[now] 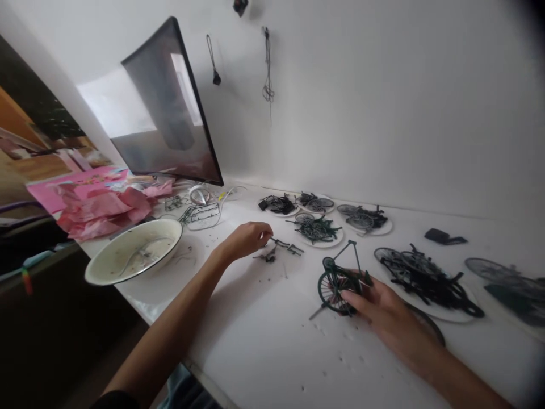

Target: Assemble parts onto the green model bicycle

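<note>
My right hand (374, 304) holds a partly assembled model bicycle (340, 284), its thumb across the spokes of the dark wheel. A thin triangular frame rises from it, and a grey rod sticks out at the lower left. My left hand (249, 238) is closed, fingertips together, just above the white table. Beside those fingertips lie small dark model parts (289, 247) and another little cluster of parts (268, 257). Whatever sits in the left fingertips is too small to make out.
White plates of dark bicycle parts (317, 228) stand along the wall, with a larger pile (426, 278) at right. An enamel basin (140, 250) is at the left edge. Behind it are pink paper (106, 210), a monitor (170, 108) and a tape roll (200, 195).
</note>
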### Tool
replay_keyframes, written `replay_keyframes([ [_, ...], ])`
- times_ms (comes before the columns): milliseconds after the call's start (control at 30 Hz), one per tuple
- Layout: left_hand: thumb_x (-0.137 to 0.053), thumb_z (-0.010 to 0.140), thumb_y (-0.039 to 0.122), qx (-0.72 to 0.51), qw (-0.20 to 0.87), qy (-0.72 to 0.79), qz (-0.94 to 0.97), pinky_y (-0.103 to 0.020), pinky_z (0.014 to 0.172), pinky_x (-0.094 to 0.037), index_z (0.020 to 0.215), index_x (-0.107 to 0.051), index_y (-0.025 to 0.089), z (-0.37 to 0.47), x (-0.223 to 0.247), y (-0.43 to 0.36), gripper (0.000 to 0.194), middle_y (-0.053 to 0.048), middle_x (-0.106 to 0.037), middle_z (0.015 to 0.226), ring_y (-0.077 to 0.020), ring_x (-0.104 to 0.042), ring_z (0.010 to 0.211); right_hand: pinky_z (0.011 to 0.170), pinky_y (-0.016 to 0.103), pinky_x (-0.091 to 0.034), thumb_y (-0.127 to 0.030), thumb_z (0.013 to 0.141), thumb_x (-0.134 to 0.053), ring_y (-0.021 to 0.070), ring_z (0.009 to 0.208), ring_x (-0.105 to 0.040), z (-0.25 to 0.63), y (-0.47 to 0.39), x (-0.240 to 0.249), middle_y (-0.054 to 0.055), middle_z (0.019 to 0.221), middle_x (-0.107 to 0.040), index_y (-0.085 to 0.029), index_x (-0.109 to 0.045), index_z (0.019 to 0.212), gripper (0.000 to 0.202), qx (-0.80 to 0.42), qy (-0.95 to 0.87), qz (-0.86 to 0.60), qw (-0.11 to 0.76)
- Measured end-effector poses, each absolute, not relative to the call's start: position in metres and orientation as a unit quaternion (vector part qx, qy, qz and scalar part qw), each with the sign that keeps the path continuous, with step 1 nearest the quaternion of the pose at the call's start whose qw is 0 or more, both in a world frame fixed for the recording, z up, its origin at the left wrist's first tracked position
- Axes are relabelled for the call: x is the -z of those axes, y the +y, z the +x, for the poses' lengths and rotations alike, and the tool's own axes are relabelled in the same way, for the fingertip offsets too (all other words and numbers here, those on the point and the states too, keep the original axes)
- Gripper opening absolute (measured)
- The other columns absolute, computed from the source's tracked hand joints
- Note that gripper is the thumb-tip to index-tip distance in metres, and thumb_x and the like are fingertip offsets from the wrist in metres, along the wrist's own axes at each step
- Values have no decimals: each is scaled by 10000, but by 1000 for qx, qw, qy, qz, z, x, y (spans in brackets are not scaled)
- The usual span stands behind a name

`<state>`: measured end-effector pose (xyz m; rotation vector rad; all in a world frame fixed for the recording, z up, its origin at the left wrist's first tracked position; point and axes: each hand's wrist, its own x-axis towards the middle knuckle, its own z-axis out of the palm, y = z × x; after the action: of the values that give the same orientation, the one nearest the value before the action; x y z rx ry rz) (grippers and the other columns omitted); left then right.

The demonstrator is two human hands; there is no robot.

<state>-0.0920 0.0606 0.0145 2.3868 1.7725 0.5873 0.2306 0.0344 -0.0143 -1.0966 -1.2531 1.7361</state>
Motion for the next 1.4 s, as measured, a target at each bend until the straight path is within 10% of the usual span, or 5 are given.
replay_keyframes([
  [400,-759,779,212,-14,177,562,808,-223,609,-431,933,-696,186,-63,-40,16,168,-20,-723,877,-152,-654,751,849,315,-503,-422,715,-820,215,926,-654,231,39,17,55,945,-738,-205,-724,933,322,-653,-513,-444,336],
  [700,-497,792,-7,22,128,531,837,-311,751,-450,802,-626,155,-46,-27,12,207,-55,-691,846,-185,-626,788,794,290,-554,-366,735,-817,177,889,-641,224,43,19,36,981,-699,-188,-679,992,342,-675,-469,-434,369],
  [1067,-485,713,39,32,145,523,839,-277,630,-415,814,-568,158,-39,-23,17,177,-61,-651,846,-171,-559,723,857,317,-523,-257,887,-624,206,928,-646,217,20,14,54,969,-676,-200,-633,1012,138,-385,-755,-382,368],
  [1400,-479,760,48,-18,171,517,839,-255,617,-414,797,-576,156,-40,-19,18,150,-40,-644,809,-141,-558,686,971,391,-492,-58,851,-580,234,1096,-585,223,22,19,79,1124,-614,-251,-607,1177,380,-196,-850,-298,389],
])
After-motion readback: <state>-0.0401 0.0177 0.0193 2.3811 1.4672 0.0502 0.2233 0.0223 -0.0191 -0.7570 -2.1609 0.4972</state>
